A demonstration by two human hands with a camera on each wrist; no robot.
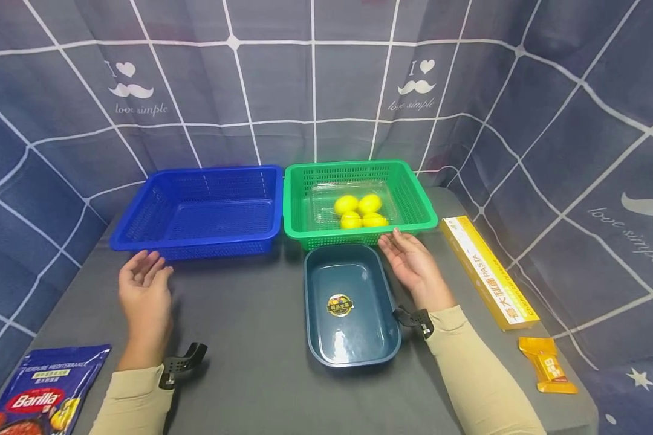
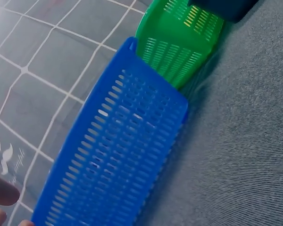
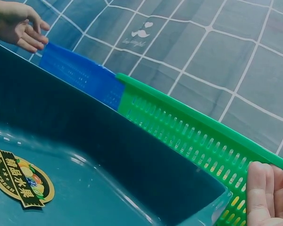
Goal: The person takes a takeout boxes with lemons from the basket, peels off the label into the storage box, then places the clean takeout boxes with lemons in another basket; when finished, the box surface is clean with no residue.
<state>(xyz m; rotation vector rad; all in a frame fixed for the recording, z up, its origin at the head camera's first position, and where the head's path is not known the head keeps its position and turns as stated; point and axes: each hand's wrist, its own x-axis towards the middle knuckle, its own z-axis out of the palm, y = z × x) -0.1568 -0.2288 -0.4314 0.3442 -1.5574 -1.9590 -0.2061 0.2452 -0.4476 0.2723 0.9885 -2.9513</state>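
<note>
My left hand (image 1: pixel 146 296), fingers loosely bent and holding nothing, is at the front left corner of the blue basket (image 1: pixel 196 244). A few of its fingertips (image 2: pixel 4 190) show at the edge of the left wrist view. My right hand (image 1: pixel 413 266) has its fingertips right at the front rim of the green basket (image 1: pixel 326 237), palm turned up. In the green basket, a clear plastic box (image 1: pixel 323 205) overlaps several yellow lemons (image 1: pixel 359 211). Between my forearms sits a dark teal tray (image 1: pixel 354 338) with a round fruit label (image 3: pixel 23 179).
A yellow pasta box (image 1: pixel 490 272) and a small orange packet (image 1: pixel 546 365) lie on the right. At the front left is a blue Barilla pouch (image 1: pixel 46 386). Gridded curtain cloth (image 1: pixel 277 78) surrounds the grey table (image 1: pixel 239 338) at the back and sides.
</note>
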